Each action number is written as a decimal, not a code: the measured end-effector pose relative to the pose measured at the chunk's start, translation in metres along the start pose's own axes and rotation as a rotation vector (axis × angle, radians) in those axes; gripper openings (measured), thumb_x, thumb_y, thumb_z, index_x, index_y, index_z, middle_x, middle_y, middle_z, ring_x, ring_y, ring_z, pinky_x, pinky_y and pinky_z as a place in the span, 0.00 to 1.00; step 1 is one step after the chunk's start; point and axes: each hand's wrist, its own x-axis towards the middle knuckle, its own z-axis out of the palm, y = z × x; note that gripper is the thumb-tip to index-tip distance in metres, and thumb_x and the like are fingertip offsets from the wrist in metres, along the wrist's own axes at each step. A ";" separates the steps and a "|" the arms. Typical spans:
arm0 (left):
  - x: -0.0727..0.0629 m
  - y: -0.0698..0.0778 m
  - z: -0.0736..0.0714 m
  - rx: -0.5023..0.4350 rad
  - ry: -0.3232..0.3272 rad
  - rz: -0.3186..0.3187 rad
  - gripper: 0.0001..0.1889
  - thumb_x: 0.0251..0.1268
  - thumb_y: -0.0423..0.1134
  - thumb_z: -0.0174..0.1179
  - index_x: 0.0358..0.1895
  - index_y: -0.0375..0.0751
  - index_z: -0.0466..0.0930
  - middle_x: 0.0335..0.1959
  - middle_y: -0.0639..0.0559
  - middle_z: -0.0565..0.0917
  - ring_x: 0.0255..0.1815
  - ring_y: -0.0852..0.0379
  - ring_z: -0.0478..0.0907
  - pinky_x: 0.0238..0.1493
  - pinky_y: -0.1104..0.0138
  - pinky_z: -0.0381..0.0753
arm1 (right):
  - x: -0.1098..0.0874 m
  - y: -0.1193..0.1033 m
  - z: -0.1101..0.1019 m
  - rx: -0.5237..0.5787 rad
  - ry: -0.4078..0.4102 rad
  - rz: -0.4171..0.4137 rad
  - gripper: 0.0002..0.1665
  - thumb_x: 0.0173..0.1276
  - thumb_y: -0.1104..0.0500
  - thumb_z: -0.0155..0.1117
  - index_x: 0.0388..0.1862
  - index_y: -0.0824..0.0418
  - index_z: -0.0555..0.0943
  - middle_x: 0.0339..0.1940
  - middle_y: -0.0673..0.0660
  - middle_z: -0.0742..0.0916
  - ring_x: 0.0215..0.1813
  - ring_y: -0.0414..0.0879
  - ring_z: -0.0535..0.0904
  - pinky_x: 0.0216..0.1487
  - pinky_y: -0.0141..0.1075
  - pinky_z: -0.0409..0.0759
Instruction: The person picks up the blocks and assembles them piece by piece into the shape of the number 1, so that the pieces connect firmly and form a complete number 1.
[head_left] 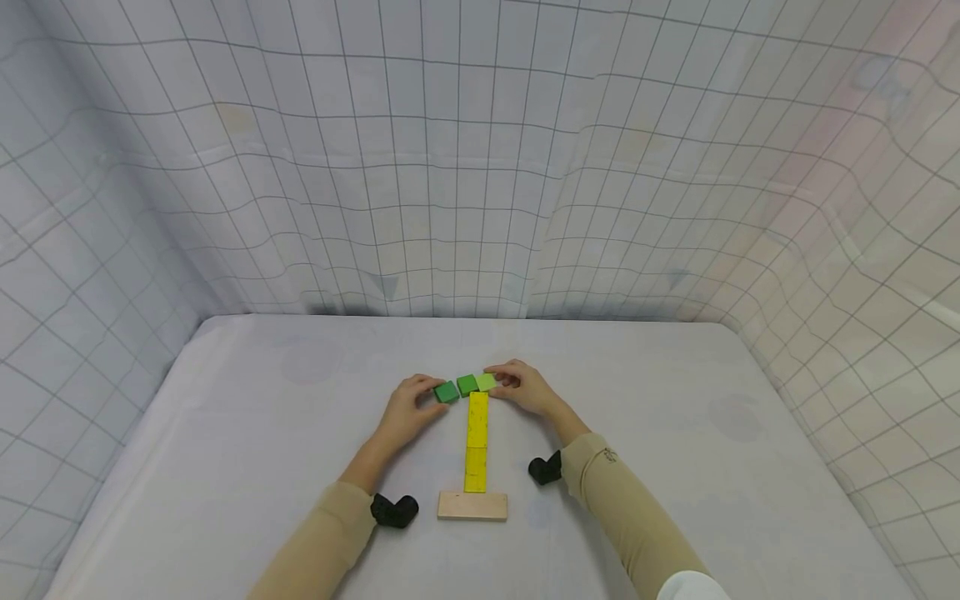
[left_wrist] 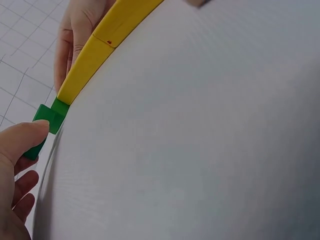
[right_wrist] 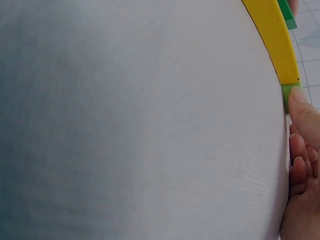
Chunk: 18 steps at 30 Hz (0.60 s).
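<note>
My left hand [head_left: 407, 410] pinches a dark green block [head_left: 446, 392] between thumb and fingers, left of the row's top end. Beside it lies another green block [head_left: 467, 385], a narrow gap apart in the head view. A light green block [head_left: 486, 382] touches that one on the right, and my right hand [head_left: 527, 388] pinches it, its thumb [right_wrist: 299, 95] on the near side. Below these blocks, two yellow blocks [head_left: 477, 421] run end to end toward me. In the left wrist view, the held green block [left_wrist: 36, 147] is partly hidden by the thumb.
A pale wooden plank [head_left: 472, 506] lies crosswise at the near end of the yellow blocks. White cloth covers the table [head_left: 262, 433]. A white curtain with a grid pattern [head_left: 480, 183] hangs behind and at both sides. Black wrist devices [head_left: 395, 512] sit at both cuffs.
</note>
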 end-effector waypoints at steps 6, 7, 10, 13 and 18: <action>0.002 -0.001 0.004 0.023 -0.045 -0.003 0.20 0.51 0.37 0.67 0.50 0.37 0.79 0.48 0.45 0.78 0.52 0.48 0.71 0.56 0.54 0.69 | 0.000 0.000 0.000 -0.001 0.000 0.004 0.22 0.60 0.59 0.65 0.54 0.59 0.78 0.39 0.54 0.78 0.37 0.43 0.69 0.40 0.31 0.70; 0.002 -0.001 0.004 0.028 -0.049 -0.005 0.20 0.51 0.37 0.67 0.50 0.37 0.78 0.48 0.46 0.78 0.52 0.48 0.71 0.56 0.54 0.69 | 0.000 0.000 0.000 -0.001 0.000 0.004 0.22 0.60 0.59 0.65 0.54 0.59 0.78 0.39 0.54 0.78 0.37 0.43 0.69 0.40 0.31 0.70; 0.003 0.001 0.005 0.042 -0.055 -0.003 0.21 0.52 0.37 0.67 0.51 0.37 0.78 0.48 0.46 0.78 0.52 0.48 0.71 0.55 0.54 0.69 | 0.000 -0.001 0.000 0.005 0.003 0.002 0.22 0.60 0.59 0.65 0.54 0.59 0.78 0.39 0.54 0.78 0.37 0.43 0.69 0.39 0.31 0.70; 0.003 0.001 0.005 0.057 -0.060 -0.002 0.21 0.52 0.37 0.66 0.52 0.37 0.77 0.48 0.45 0.77 0.52 0.48 0.70 0.56 0.54 0.69 | 0.000 -0.001 0.000 0.005 0.006 0.000 0.22 0.60 0.58 0.65 0.54 0.60 0.78 0.39 0.54 0.78 0.37 0.43 0.69 0.39 0.31 0.70; 0.003 0.002 0.004 0.064 -0.067 -0.007 0.21 0.54 0.37 0.65 0.53 0.35 0.76 0.48 0.43 0.76 0.53 0.46 0.69 0.57 0.53 0.68 | 0.001 0.000 0.001 0.001 0.009 0.000 0.22 0.60 0.58 0.65 0.54 0.59 0.78 0.39 0.54 0.78 0.37 0.43 0.69 0.39 0.31 0.70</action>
